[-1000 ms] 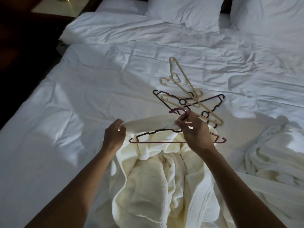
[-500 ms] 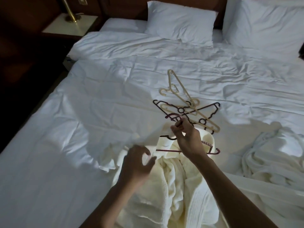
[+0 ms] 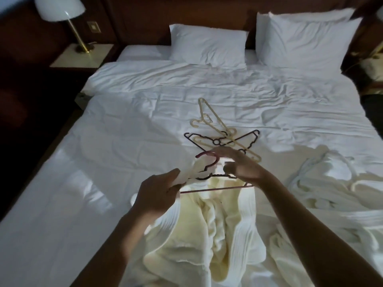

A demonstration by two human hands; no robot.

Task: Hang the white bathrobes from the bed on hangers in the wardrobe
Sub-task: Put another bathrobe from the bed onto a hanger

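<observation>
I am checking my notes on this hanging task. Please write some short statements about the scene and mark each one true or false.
1. The left hand grips the robe. True.
2. The right hand holds the maroon hanger. True.
3. The spare hangers lie on the floor. False: they lie on the bed.
4. The lamp stands to the right of the bed. False: it stands to the left.
5. A second robe lies on the bed. True.
</observation>
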